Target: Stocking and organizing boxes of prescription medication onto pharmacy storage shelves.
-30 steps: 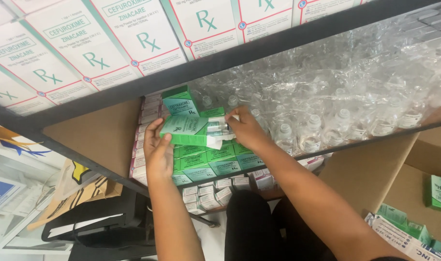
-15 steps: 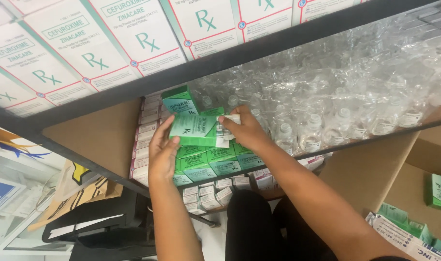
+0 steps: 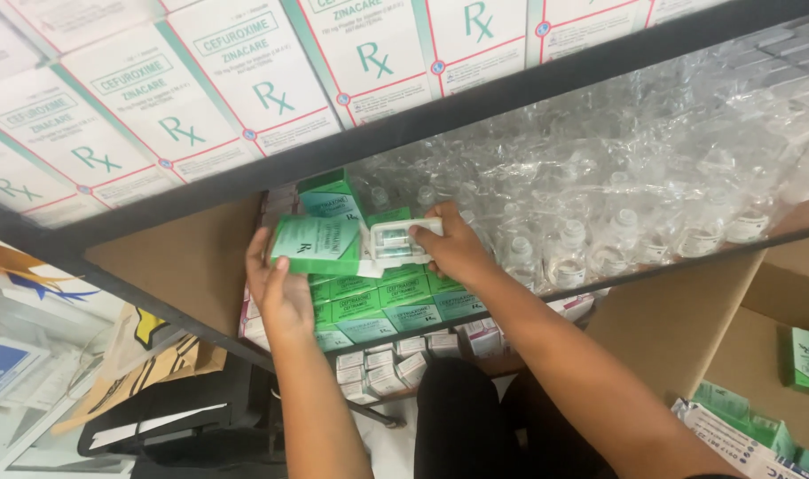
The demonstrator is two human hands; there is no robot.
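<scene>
Left of the stack of green boxes (image 3: 382, 302) on the shelf, the left hand (image 3: 280, 288) reaches up, fingers gripping a green carton (image 3: 316, 246). Above the stack, the right hand (image 3: 453, 248) pinches the carton's open white tray (image 3: 400, 241), forearm slanting down-right.

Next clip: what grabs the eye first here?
Both hands meet mid-shelf on a green box: the left hand holds its left end, the right hand its white end. Under it lies a stack of green boxes; wrapped clear vials fill the shelf's right.
</scene>
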